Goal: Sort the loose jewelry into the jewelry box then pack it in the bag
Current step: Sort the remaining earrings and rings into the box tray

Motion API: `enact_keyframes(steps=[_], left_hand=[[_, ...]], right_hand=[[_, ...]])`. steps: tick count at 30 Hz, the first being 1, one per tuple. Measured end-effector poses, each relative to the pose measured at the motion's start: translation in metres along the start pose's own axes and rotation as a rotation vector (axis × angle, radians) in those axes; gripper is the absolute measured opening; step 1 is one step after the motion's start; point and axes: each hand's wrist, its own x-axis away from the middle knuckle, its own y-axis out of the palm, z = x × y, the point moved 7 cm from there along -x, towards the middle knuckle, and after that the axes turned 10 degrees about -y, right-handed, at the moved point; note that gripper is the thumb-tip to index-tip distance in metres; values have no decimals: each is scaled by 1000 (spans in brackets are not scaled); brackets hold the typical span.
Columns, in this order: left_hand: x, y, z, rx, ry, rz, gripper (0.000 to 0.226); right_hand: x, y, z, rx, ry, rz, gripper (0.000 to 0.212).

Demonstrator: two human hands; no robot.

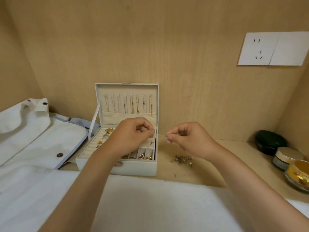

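Right hand pinches a tiny silver piece beside the open jewelry box, left hand hovers curled over it, can't tell if it's holding anything.

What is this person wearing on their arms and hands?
Nothing that shows. The left hand and right hand are gloveless, both forearms are bare with no sleeve in view, and neither wrist carries a watch or bracelet. No ring shows either.
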Motion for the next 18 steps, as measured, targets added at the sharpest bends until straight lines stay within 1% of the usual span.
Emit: enact_keyframes(steps=[5,8,14,18], left_hand=[[9,-13,-27,78,-56,36,9],[13,-20,-38,69,-75,48,8],[15,-33,-50,31,-75,47,6],[13,-32,-51,58,-60,56,7]], right_hand=[[-18,21,-17,17,-30,-40,11],[-28,39,-19,52,-27,-86,10],[-36,69,-12,203,-30,-177,9],[-31,77,-8,320,-28,-241,8]])
